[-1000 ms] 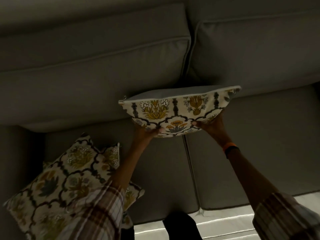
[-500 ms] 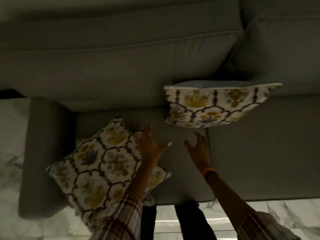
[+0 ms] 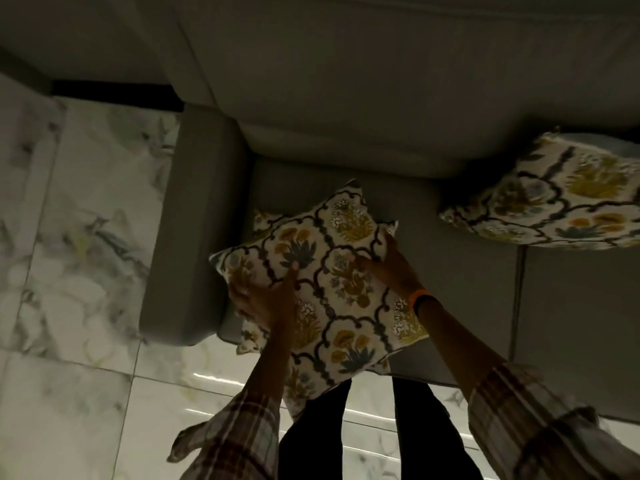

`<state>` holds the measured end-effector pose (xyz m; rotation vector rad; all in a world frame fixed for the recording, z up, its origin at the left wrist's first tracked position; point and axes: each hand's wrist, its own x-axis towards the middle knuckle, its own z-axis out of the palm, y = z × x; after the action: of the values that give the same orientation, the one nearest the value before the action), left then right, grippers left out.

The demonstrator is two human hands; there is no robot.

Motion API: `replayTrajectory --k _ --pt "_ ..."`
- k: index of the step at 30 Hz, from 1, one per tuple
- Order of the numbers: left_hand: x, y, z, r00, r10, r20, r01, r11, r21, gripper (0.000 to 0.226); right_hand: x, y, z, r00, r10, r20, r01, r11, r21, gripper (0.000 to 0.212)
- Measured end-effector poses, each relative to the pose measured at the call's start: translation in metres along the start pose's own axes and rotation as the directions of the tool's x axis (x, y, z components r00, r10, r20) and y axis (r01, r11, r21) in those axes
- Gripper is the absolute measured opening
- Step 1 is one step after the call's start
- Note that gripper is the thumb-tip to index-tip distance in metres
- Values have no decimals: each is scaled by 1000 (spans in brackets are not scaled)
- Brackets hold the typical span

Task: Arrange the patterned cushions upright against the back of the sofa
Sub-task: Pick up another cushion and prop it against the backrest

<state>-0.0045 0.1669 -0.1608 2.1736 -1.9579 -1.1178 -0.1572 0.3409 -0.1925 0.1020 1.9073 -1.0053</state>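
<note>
A floral patterned cushion lies tilted at the left end of the sofa seat, its near corner hanging over the front edge. My left hand grips its left edge, thumb on top. My right hand, with an orange wristband, grips its right edge. Corners of another patterned cushion stick out from under it. A further patterned cushion stands leaning against the sofa back at the right.
The grey armrest is just left of the held cushion. A seam between seat cushions runs to the right. A glossy marble tile floor lies left and below. My dark trouser legs stand against the sofa front.
Both hands, open over the seat half a second ago, have closed on the cushion at the left end. The view has swung left; the leaning cushion stays against the back.
</note>
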Motion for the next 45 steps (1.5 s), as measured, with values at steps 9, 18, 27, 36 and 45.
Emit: replayTrajectory --k 9,18,27,36,45 --pt "13 -9 -15 949 -200 244 268 918 -291 125 1 -8 -33 931 -119 344 114 993 36 108" --pt "-174 30 37 936 347 52 -293 853 -432 134 -127 87 -173 952 -283 -121 301 938 175 104" --pt "-396 50 224 712 587 385 -448 802 -395 104 -176 241 -411 864 -131 -486 374 813 445 96" --pt "-580 119 445 340 707 620 -668 646 -369 68 -164 363 -689 786 90 -612 377 715 589 87" --pt "-690 194 587 185 822 539 -727 484 -488 99 -132 402 -871 628 103 -771 592 581 559 55"
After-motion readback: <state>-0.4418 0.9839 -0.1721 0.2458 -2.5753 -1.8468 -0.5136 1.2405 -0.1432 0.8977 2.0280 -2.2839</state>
